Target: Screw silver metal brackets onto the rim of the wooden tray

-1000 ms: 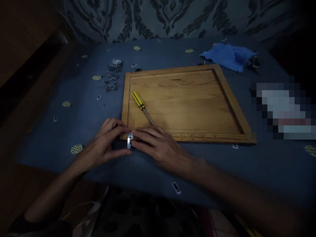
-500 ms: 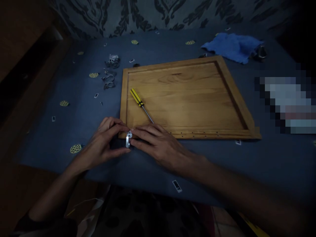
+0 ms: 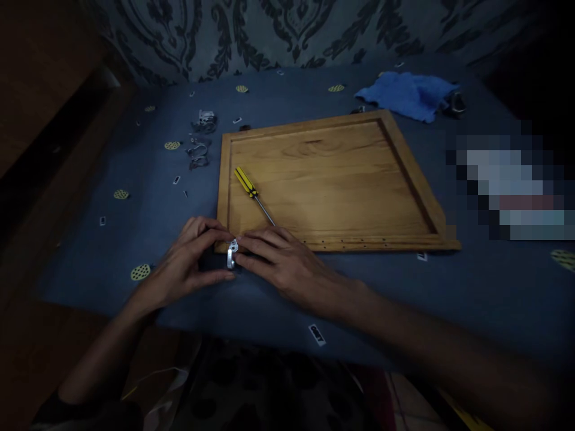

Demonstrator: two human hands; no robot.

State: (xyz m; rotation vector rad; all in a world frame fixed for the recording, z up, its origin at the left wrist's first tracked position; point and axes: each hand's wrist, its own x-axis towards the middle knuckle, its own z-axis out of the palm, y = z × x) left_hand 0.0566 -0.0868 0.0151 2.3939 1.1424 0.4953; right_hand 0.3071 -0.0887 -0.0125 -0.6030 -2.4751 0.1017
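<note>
A small shiny curved metal clip (image 3: pixel 231 256) sits at the near left corner of a framed wooden panel (image 3: pixel 314 179), against its front edge. My left hand (image 3: pixel 191 254) is on the clip's left side, with the forefinger at its top and the thumb at its lower end. From the right, my right hand (image 3: pixel 287 260) presses its fingertips to the clip, and its other fingers rest over the panel's edge. A screwdriver (image 3: pixel 246 182) with a yellow and black handle lies on the panel, its tip hidden behind my right hand.
More metal clips (image 3: pixel 197 152) lie on the blue patterned tablecloth (image 3: pixel 148 239) left of the panel, with a small screw (image 3: pixel 185 194) nearby. A blue cloth (image 3: pixel 408 94) is at the back right. A blurred-out object (image 3: pixel 512 185) is at the right. A patterned wall (image 3: pixel 296 30) stands behind.
The camera view has shifted slightly, so the panel and the things at the back appear a little lower and further left. Both hands stay at the clip with almost the same hold.
</note>
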